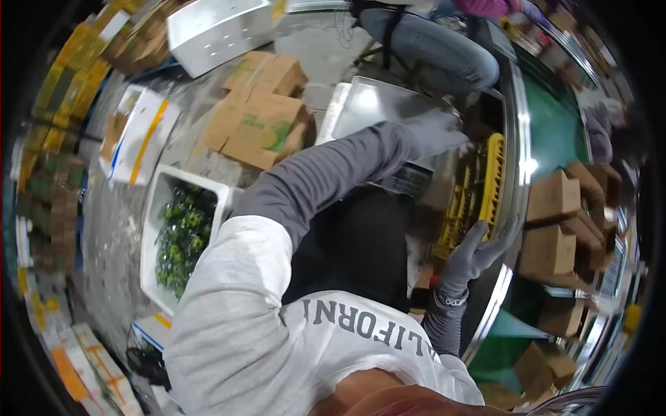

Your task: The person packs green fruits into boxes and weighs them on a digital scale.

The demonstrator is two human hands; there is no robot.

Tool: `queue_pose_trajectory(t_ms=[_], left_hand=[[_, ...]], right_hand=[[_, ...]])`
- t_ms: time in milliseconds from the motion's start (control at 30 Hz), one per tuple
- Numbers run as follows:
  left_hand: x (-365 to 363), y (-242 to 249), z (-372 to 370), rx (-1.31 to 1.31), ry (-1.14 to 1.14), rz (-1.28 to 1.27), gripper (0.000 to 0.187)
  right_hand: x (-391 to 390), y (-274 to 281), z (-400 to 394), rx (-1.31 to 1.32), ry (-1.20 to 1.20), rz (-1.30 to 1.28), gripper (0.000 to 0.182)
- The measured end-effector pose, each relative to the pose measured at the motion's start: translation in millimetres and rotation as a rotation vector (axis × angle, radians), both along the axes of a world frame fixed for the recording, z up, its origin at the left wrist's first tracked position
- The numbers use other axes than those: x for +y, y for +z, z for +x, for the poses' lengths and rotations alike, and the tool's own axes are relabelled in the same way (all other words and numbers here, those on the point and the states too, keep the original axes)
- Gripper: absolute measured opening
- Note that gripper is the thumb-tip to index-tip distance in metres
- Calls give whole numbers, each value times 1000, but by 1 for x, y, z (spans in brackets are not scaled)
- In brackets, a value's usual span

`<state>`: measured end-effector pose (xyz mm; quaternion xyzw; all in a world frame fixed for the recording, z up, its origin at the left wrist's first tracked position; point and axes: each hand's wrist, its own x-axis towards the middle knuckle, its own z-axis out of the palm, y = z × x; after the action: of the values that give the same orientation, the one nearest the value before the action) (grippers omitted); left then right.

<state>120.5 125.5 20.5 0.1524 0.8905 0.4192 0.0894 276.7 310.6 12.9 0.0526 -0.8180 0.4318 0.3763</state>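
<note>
Yellow crate lies right of center in the head view, between the two gloved hands. Its long axis runs lengthwise away from the wearer, far end tipped slightly right. Slotted side wall shows; near end points back toward the right hand, far end toward the other person's jeans leg. Contents can't be made out.

Right hand in gray glove, partly open, thumb raised and spread from the fingers, at the crate's near end. Thumb looks to touch the crate's end; firm grip can't be confirmed.

Left hand, also gloved, reaches across near the crate's far end, beside the metal platform. Hand blurred, so can't tell how far open it is or whether it has hold of anything. Dark keypad sits just on the wearer's side of that hand.

Left side: white foam box holding leafy green produce, brown cartons beyond it, another foam box farther out. Right side: metal rail running alongside the crate, green surface past it, open cardboard boxes next to that.
</note>
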Motion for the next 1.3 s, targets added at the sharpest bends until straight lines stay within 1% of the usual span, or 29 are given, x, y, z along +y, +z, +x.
queue_pose_trajectory(t_ms=[33,67,100,133,167,200,233,300,400,500,533,567,600,633,667,700,733,767,833,867,933,967,1033,1100,1133,1167,1200,1267,1300], left_hand=[[-49,-3,9,-62,147,127,69],[-88,9,34,-61,360,124,64],[-156,-60,22,-55,490,-19,65],[-205,-75,37,48,625,-404,69],[-240,-43,68,-263,641,-373,73],[-284,-94,90,-36,902,-718,74],[-331,-98,107,-316,940,-754,82],[-384,-100,149,-383,1130,-755,83],[-457,-121,180,-528,1166,-573,78],[-474,-129,192,-488,1221,-511,73],[-476,-130,197,-487,1148,-370,72],[-478,-125,198,-462,1070,-243,72],[-483,-146,202,-301,1121,-355,65],[-475,-151,202,-125,1181,-613,62],[-459,-127,201,-165,1146,-652,63],[-440,-90,202,-225,1153,-540,64],[-426,-66,203,-295,1152,-420,64],[-437,-74,208,-270,1181,-119,61],[-463,-101,216,-233,1175,488,54],[-442,-72,215,-236,1100,569,48],[-416,-41,207,-113,993,679,44],[-406,-34,203,-53,942,731,42],[-380,-29,191,46,893,570,39],[-370,-30,170,150,759,359,34],[-370,-44,160,210,657,239,32],[-357,-41,141,178,586,379,33],[-343,-38,122,137,518,517,35],[-290,7,99,-251,461,1261,48],[-267,20,88,-485,438,1607,56]], right_hand=[[-9,-4,-8,-110,106,-7,48],[-13,-13,-23,-155,223,-62,45],[-26,-19,-35,-193,335,-110,42],[-41,-16,-44,-361,460,-106,41],[-55,-12,-54,-533,580,-99,40],[-69,-10,-63,-707,699,-90,39],[-87,-23,-74,-851,850,-120,41],[-125,-64,-97,-1132,1151,-183,44],[-197,-71,-105,-1401,1415,-206,45],[-261,-67,-103,-1712,1430,-304,44],[-274,-89,-103,-1819,1439,-383,45],[-290,-107,-102,-1821,1524,-467,44],[-306,-125,-102,-1825,1608,-552,43],[-325,-152,-100,-1421,1607,-305,38],[-323,-121,-91,-1566,1501,-366,38],[-320,-104,-92,-1663,1449,-228,44],[-318,-115,-94,-1720,1480,-252,48],[-315,-114,-97,-1788,1513,-297,58],[-308,-111,-100,-1797,1562,-436,66],[-308,-108,-99,-1503,1556,-303,69],[-307,-101,-92,-935,1472,-53,74],[-305,-86,-88,-606,1294,277,76],[-298,-47,-81,49,825,838,82],[-293,-19,-86,172,937,810,63],[-290,-15,-89,208,857,882,57],[-282,-9,-91,235,765,958,52],[-272,-2,-90,192,657,929,40],[-246,19,-93,113,497,1007,38],[-229,34,-93,77,430,1041,38]])
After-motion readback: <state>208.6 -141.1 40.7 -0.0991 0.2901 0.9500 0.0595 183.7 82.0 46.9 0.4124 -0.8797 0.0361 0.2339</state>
